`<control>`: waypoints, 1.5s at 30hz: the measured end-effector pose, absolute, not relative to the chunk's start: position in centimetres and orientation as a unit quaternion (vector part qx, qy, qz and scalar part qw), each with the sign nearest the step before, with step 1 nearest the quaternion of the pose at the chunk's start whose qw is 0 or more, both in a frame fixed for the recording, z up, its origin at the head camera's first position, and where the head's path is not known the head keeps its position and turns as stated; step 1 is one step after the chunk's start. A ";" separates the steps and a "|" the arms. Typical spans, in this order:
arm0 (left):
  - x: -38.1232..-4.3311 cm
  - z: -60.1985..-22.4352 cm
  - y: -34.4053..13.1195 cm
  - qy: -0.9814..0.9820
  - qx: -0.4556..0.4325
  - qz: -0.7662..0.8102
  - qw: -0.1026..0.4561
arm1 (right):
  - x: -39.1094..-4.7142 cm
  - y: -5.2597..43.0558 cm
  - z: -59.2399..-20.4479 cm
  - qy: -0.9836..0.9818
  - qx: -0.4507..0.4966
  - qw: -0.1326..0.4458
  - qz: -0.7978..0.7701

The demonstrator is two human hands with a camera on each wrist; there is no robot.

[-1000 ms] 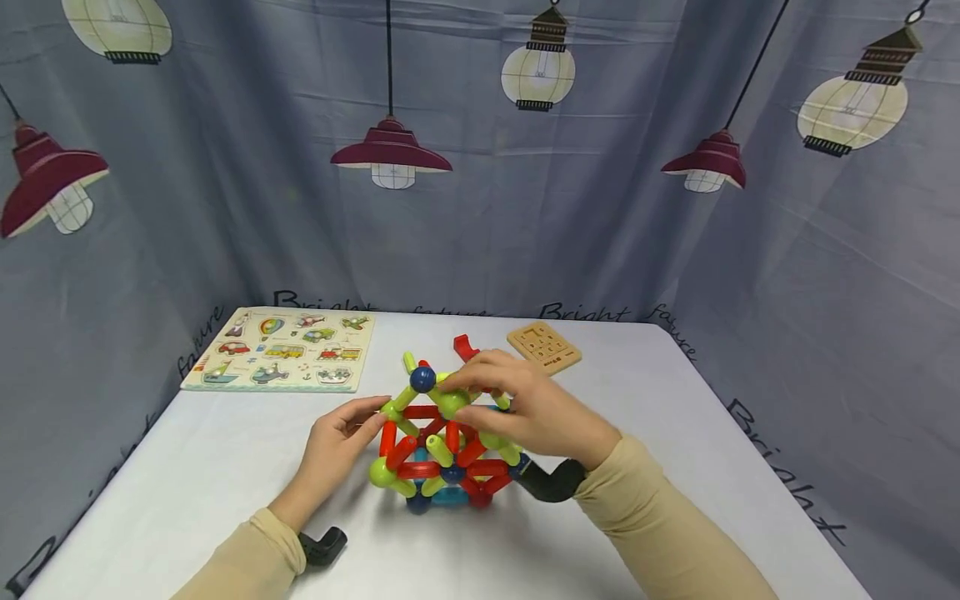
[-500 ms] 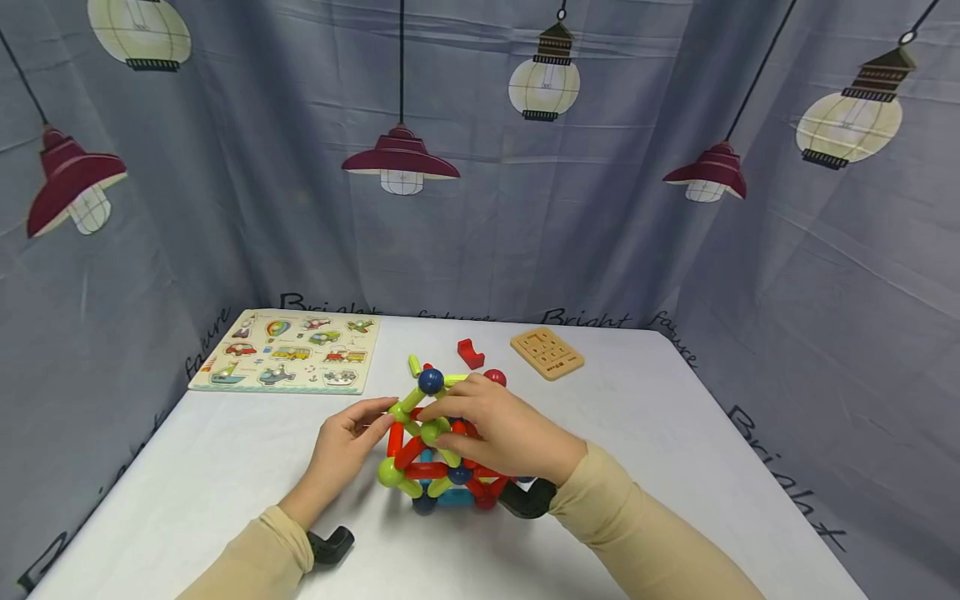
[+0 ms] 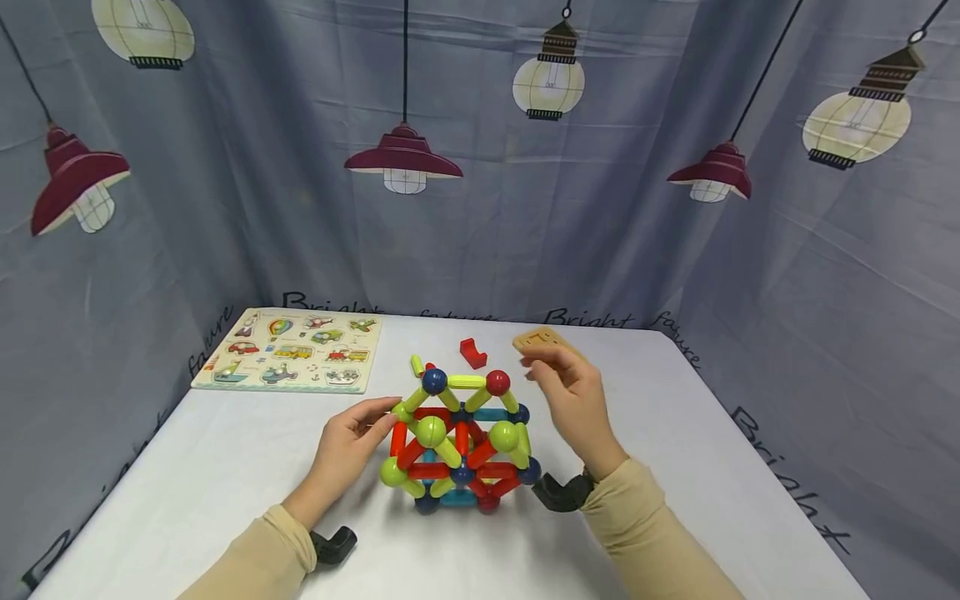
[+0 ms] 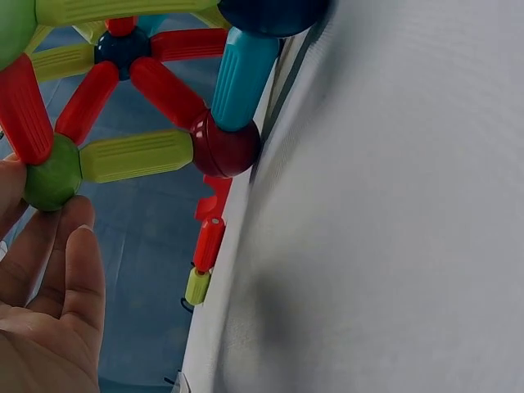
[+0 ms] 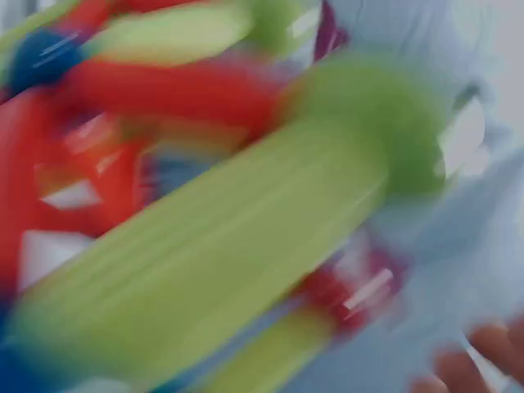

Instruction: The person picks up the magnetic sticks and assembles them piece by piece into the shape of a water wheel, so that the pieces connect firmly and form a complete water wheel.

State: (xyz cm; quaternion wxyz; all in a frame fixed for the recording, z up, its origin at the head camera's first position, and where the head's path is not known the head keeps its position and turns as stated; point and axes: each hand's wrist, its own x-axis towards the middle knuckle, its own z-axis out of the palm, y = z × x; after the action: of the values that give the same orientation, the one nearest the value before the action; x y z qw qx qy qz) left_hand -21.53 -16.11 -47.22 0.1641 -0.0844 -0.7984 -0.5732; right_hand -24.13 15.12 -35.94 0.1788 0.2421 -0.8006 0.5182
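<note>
A magnetic ball-and-stick structure (image 3: 462, 460) of red, yellow-green and blue sticks with coloured balls stands mid-table. At its upper left, my left hand (image 3: 347, 450) pinches a green ball (image 4: 54, 173) between thumb and fingers. My right hand (image 3: 577, 407) is in the air just right of the structure, apart from it, fingers loosely bent with nothing in them. A green ball (image 3: 431, 432) and another green ball (image 3: 503, 436) sit on the structure's near side. The right wrist view is blurred; a yellow-green stick (image 5: 205, 262) fills its middle, with fingertips (image 5: 491, 352) at the lower right.
Behind the structure lie a curved red piece (image 3: 473, 353) and a loose yellow-green stick (image 3: 417, 365). A picture puzzle board (image 3: 288, 350) is at the back left. The wooden board (image 3: 540, 337) at the back right is partly hidden by my right hand.
My right hand has let go of the near-side green ball and drawn back to the right, uncovering the structure's front. The left hand keeps its hold at the upper left.
</note>
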 end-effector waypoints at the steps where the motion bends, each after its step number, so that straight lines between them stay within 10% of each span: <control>1: -21.5 -47.1 -16.1 -0.799 -0.083 -0.573 0.164 | -24.8 15.8 -37.3 -0.794 0.187 0.175 0.552; 5: -21.6 -47.2 -15.9 -0.798 -0.081 -0.575 0.162 | -26.4 17.7 -43.0 -0.784 0.057 0.076 0.613; 11: -21.6 -47.5 -15.7 -0.796 -0.093 -0.576 0.163 | -26.1 18.4 -47.0 -0.724 0.127 -0.045 0.676; 22: -26.8 -46.8 -16.8 -0.864 -0.083 -0.482 0.123 | -25.5 17.9 -47.6 -0.725 0.140 -0.032 0.673; 33: -32.8 -46.0 -16.2 -0.942 -0.302 -0.143 0.046 | -25.5 17.5 -48.4 -0.721 0.136 -0.043 0.678; 45: -33.8 -45.8 -15.2 -0.957 -0.259 -0.123 0.045 | -25.8 18.1 -48.2 -0.720 0.146 -0.044 0.677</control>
State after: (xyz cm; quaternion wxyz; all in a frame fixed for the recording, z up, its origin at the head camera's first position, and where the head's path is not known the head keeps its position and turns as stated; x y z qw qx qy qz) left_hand -33.75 -15.19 -45.84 0.0448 -0.2591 -0.9569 -0.1233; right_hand -25.79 18.13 -48.15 -0.0439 0.1461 -0.7197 0.6773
